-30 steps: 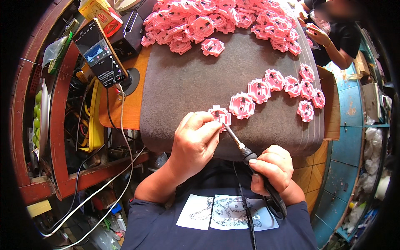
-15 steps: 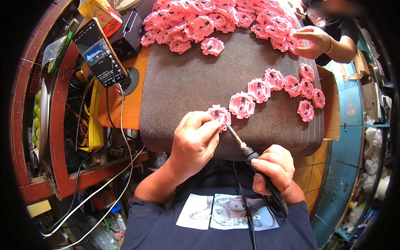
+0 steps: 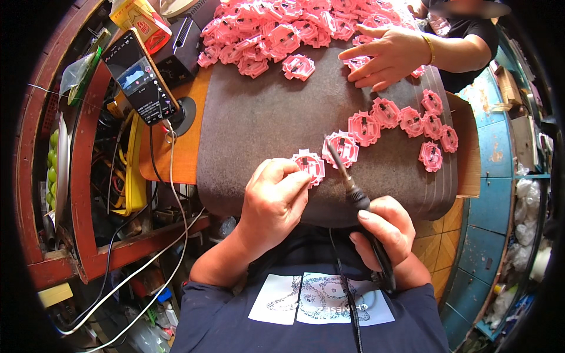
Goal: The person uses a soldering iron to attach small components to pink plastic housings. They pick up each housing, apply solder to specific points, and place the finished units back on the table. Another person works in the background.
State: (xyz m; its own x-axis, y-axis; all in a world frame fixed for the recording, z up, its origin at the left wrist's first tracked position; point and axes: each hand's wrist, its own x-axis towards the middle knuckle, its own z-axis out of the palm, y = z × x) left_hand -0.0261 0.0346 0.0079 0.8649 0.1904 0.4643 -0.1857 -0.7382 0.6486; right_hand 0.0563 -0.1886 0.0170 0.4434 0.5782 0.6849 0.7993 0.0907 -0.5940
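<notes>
Glossy plastic part (image 3: pixel 313 163), soldering iron (image 3: pixel 358 199) (metal shaft (image 3: pixel 345 175)), matt mat (image 3: pixel 253 117)

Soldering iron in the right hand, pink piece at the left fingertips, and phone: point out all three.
Soldering iron (image 3: pixel 357 198): head view, front of its black handle.
Pink piece (image 3: pixel 313 167): head view, middle of its uncovered face.
Phone (image 3: pixel 139 77): head view, middle of its screen.

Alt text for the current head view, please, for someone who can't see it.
A person's left hand pinches a pink part on a dark mat; the right hand holds a soldering iron. Farther back, a co-worker's hand is at a heap of similar parts.
</notes>
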